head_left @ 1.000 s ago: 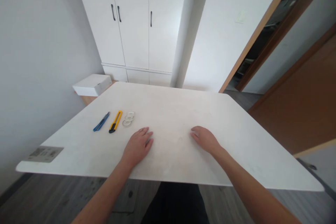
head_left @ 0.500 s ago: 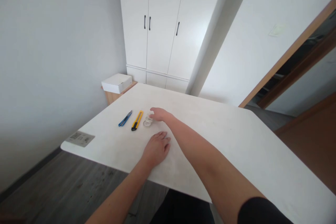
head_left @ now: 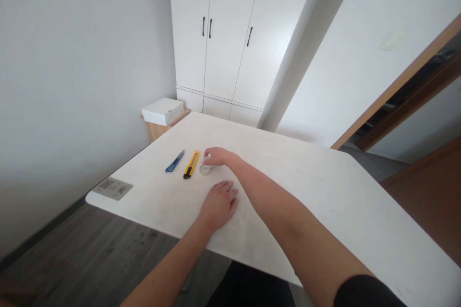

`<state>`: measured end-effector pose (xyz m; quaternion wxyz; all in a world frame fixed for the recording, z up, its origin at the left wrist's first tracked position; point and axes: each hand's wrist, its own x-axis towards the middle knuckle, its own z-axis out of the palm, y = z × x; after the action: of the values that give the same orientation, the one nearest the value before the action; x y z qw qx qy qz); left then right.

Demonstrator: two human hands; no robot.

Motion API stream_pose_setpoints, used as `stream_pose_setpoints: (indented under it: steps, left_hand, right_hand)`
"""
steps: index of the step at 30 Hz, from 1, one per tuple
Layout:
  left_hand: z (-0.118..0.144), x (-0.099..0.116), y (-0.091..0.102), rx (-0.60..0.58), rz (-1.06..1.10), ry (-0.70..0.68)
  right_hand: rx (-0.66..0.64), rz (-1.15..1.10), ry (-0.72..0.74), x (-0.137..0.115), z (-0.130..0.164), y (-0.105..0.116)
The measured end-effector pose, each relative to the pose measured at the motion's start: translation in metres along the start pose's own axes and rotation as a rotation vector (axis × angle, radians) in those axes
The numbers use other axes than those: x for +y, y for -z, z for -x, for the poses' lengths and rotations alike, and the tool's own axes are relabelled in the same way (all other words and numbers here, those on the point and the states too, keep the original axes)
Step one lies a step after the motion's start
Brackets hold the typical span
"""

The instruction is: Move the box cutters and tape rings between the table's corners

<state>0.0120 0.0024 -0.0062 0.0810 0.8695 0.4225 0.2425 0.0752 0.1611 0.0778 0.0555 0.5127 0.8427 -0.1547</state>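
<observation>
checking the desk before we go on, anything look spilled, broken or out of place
Nothing stands out. The blue cutter, yellow cutter and tape rolls lie side by side on the table; no spill or damage shows.

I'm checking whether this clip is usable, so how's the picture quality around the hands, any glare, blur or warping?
Head view: even, soft daylight, no hard glare on the white table; faint shadows under the left hand and right hand; wide-angle warping tilts the cabinet; the clear tape rolls are small, washed out against the tabletop, and partly covered by the right hand.
</observation>
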Motion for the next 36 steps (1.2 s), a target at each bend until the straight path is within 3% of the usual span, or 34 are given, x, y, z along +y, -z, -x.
stream_pose_setpoints:
  steps: [5,10,17,24,36]
  left_hand:
    - [0.0,0.0,0.0,-0.006,-0.008,0.001]
    - [0.0,-0.001,0.0,-0.015,-0.012,0.003]
    - [-0.001,0.0,0.0,0.01,-0.001,-0.001]
    - [-0.002,0.003,0.007,-0.003,0.045,-0.011]
    - [-0.003,0.003,0.008,0.007,0.051,-0.021]
  right_hand:
    - [-0.044,0.006,0.023,-0.001,-0.002,-0.001]
    - [-0.173,-0.074,0.009,-0.002,-0.005,0.002]
    - [-0.073,0.131,0.101,-0.017,0.015,0.011]
    - [-0.007,0.223,0.103,-0.025,0.028,-0.009]
    - [-0.061,0.269,0.131,-0.027,0.026,-0.017]
